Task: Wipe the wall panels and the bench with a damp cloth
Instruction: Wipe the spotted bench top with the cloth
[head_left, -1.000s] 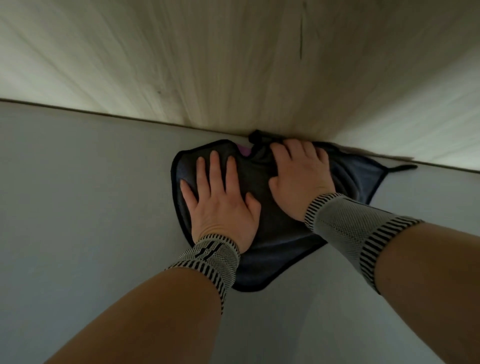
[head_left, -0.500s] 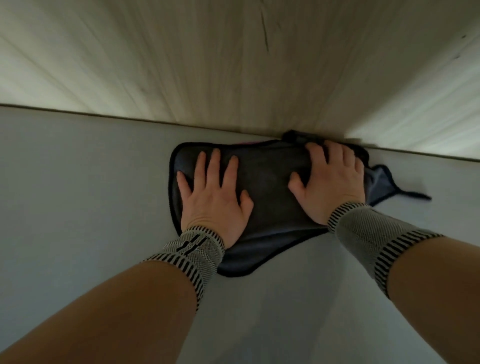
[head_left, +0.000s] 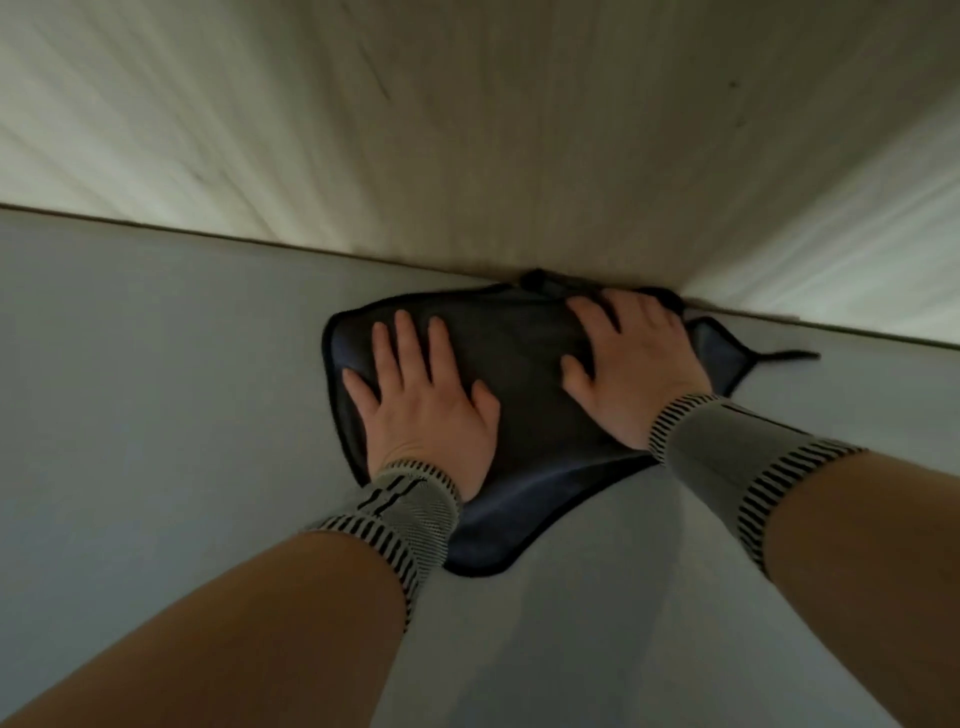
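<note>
**Two flat hands on a dark cloth at the foot of the wall panel**

Pale grey and smooth, the bench fills the lower part of the view and meets a light wood-grain wall panel along a thin dark seam that runs slantwise beyond the fingertips. The panel is streaked with blur, so its grain can only be read roughly.

A dark cloth lies spread on the bench, its far edge pushed up against the seam where a small bunched fold shows just past the right fingertips. A darker hem runs round its outline. One corner trails out beyond the right hand's little-finger side and ends in a thin loop or tag lying on the bench. The near edge of the cloth sags toward the wrists and comes to a rounded corner beside the left wrist.

The left hand rests palm down on the left part of the cloth, fingers straight and slightly spread, thumb out to the side; it holds nothing and simply presses on the fabric. The right hand lies palm down on the right part, fingers extended toward the seam with the tips near the bunched fold, thumb splayed toward the left hand. It, too, grips nothing. A stretch of cloth lies bare between the two thumbs.

Each wrist wears a grey knitted wristband edged with black-and-white stripes, and both forearms are bare.
</note>
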